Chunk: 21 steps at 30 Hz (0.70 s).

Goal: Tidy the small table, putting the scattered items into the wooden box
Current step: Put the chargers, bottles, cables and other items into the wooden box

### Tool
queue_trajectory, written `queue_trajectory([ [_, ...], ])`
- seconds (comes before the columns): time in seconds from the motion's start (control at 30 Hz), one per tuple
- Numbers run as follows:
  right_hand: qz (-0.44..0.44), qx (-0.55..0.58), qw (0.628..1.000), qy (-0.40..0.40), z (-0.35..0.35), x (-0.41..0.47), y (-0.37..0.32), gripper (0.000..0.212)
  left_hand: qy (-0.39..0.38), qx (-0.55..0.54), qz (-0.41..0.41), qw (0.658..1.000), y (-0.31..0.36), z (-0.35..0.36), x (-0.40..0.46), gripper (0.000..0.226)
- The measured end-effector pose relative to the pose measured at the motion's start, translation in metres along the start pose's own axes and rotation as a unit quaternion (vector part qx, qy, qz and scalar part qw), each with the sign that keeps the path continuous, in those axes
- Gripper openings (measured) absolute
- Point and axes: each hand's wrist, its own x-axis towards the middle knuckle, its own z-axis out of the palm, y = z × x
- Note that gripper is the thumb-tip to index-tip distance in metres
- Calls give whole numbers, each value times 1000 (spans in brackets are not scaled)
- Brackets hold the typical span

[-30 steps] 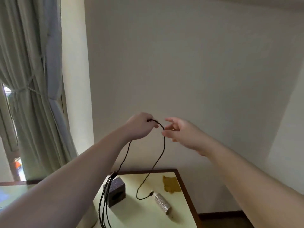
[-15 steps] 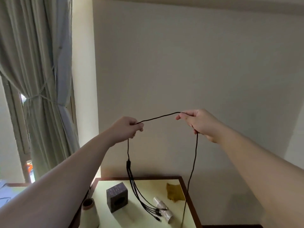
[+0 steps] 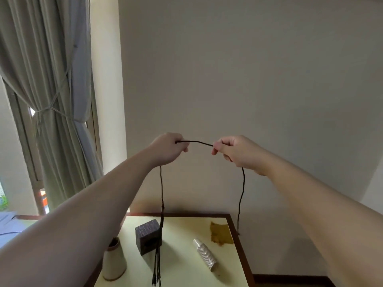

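Filling the space behind both raised hands is a plain wall [image 3: 248, 79], and off to the left of the left hand hangs a grey curtain [image 3: 47, 90] tied back with a cord. Below the hands stands the counter [image 3: 182, 251], pale-topped with a dark wooden edge. The left hand [image 3: 167, 149] and the right hand [image 3: 234, 152] are held up near each other, well above the counter, each with fingers curled round a black cable [image 3: 194, 142]. A short stretch of the cable runs between the two hands; one length drops from under the left hand and splits into several thin leads whose plugs hang low over the counter, and the other drops from under the right hand, its end hanging past the counter's right edge. On the counter, below and to the left of the left hand, stands a cream thread cone [image 3: 113, 259]. Just beneath the left hand sits a dark cube-shaped box [image 3: 147, 236] with a round hole in its front. Below the gap between the hands lies a stack of paper cups [image 3: 205, 254] on its side. Under the right hand lies a brownish-yellow scrap [image 3: 220, 235], flat near the counter's right edge.
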Motion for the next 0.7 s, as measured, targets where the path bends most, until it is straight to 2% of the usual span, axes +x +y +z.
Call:
queue_trajectory([
  [0.13, 9, -81, 997, -6, -17, -15, 30, 30, 6, 45, -62, 997, -48, -17, -7, 30],
  [0.23, -10, -112, 994, 2, -3, -6, 23, 27, -7, 46, -49, 998, -37, -1, -4, 29],
  [0.37, -56, -110, 992, 2, 20, 9, -1, 25, -24, 21, 3, 999, -2, 28, 3, 20],
  [0.57, -2, -96, 995, 4, -15, -13, 40, 25, 13, 23, -79, 997, -50, 4, -6, 23],
  [0.7, -14, -90, 996, -16, 12, -8, 35, 22, -11, 55, -42, 998, -29, 23, 3, 16],
])
